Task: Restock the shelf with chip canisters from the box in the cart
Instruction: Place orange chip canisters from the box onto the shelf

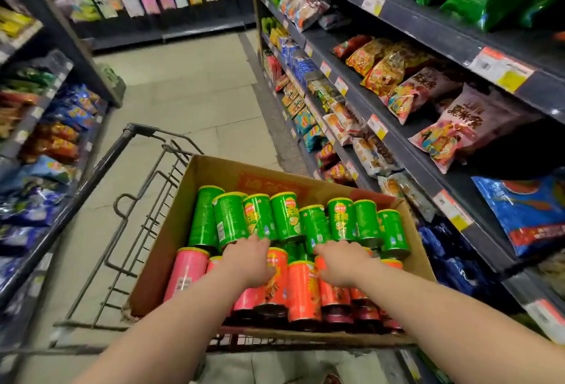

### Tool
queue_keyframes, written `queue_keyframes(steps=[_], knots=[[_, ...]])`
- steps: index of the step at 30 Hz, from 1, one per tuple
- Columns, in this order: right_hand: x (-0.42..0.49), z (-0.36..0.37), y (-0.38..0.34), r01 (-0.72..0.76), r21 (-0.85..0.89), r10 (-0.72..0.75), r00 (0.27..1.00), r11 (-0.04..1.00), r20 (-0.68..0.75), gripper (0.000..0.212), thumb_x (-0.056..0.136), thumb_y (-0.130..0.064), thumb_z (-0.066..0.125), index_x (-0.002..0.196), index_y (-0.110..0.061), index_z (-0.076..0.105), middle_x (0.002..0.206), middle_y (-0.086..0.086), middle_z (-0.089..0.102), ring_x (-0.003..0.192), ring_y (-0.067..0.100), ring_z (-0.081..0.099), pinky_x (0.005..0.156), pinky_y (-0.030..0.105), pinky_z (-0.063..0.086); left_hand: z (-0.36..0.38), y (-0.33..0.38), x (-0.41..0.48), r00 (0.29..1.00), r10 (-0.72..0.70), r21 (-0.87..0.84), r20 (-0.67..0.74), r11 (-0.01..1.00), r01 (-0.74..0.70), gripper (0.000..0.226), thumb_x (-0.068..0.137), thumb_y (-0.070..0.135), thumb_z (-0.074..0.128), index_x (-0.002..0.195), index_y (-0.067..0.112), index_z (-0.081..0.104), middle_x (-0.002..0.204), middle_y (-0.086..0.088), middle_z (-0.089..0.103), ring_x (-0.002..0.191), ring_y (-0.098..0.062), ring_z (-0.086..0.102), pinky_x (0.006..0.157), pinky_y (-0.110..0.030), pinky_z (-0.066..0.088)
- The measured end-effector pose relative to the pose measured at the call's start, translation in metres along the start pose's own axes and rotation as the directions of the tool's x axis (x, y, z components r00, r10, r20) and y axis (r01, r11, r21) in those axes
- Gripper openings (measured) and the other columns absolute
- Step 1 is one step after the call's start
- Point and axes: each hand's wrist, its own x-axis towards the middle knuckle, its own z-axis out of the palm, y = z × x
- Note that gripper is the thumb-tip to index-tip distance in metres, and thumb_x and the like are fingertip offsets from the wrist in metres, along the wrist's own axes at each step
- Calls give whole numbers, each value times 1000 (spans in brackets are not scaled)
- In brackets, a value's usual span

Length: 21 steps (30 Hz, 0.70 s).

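Forearms, two, bare, extended into the box [171, 231].

Left hand [249, 261]: laid over the red cans [302, 289], fingers reaching to the bases of the green cans [287, 215]. Fingertips are hidden, so it cannot be told whether a can is grasped.

Right hand [341, 264]: likewise placed over the red row, fingers pointed at the base of a green can. Grasp or release cannot be told.

Box: open cardboard, carried on the cart [122, 209].

Contents: green cans, one row at the far side, yellow lids turned away from the person. Red cans, one row nearer, with a pink one at the left. No can is judged to be lifted yet.

Shelf [412, 166]: on the right, just beside the cart, stocked with bags [452, 136]. No place for cans is seen on it.

Risks, as judged:
- Cans are packed loosely and at angles, so neighbours may be dragged or rolled when one is drawn out.
- Smooth round walls may be lost from a one-handed hold, the more so if a can is taken by each hand at once.
- The box appears to be seated high on the cart and may be tipped by a downward press.
- A dropped can may be dented or its lid sprung.
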Motion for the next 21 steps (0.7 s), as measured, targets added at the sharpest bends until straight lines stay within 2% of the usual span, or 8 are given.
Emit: queue_keyframes(steps=[7, 12, 15, 18, 21], knots=[[26, 20, 10, 73, 18, -74, 993, 997, 92, 61, 89, -54, 51, 136, -17, 41, 138, 9, 49, 124, 31, 49, 99, 41, 44, 19, 7, 6, 975, -165, -143, 151, 972, 187, 78, 81, 54, 58, 142, 17, 27, 134, -10, 48, 120, -30, 52, 94, -42, 46], [34, 35, 12, 107, 67, -113, 988, 992, 105, 64, 84, -62, 52, 126, -14, 45, 129, 10, 53, 118, 30, 52, 92, 40, 46, 34, 13, 10, 941, -258, -324, 219, 891, 319, 100, 79, 56, 64, 150, 10, 11, 143, -12, 44, 127, -28, 47, 101, -36, 41], [34, 41, 9, 83, 146, -99, 990, 986, 105, 71, 83, -61, 54, 134, -14, 40, 131, 11, 50, 118, 31, 52, 93, 41, 47, 39, 17, 11, 915, -303, -398, 268, 830, 391, 109, 77, 58, 65, 151, 9, 2, 147, -14, 39, 131, -28, 44, 104, -35, 39], [34, 46, 4, 15, 234, -41, 993, 972, 107, 74, 81, -59, 59, 137, -16, 37, 131, 10, 50, 117, 30, 53, 93, 41, 48, 39, 20, 13, 886, -357, -487, 298, 741, 462, 102, 77, 53, 69, 149, 7, 12, 143, -14, 45, 126, -29, 49, 100, -35, 41], [32, 47, -2, -69, 374, 33, 994, 925, 102, 74, 81, -51, 64, 140, -18, 33, 132, 8, 52, 117, 28, 54, 93, 39, 48, 40, 21, 14, 859, -377, -571, 347, 642, 512, 81, 77, 45, 72, 138, 9, 31, 134, -13, 51, 117, -29, 54, 94, -35, 46]])
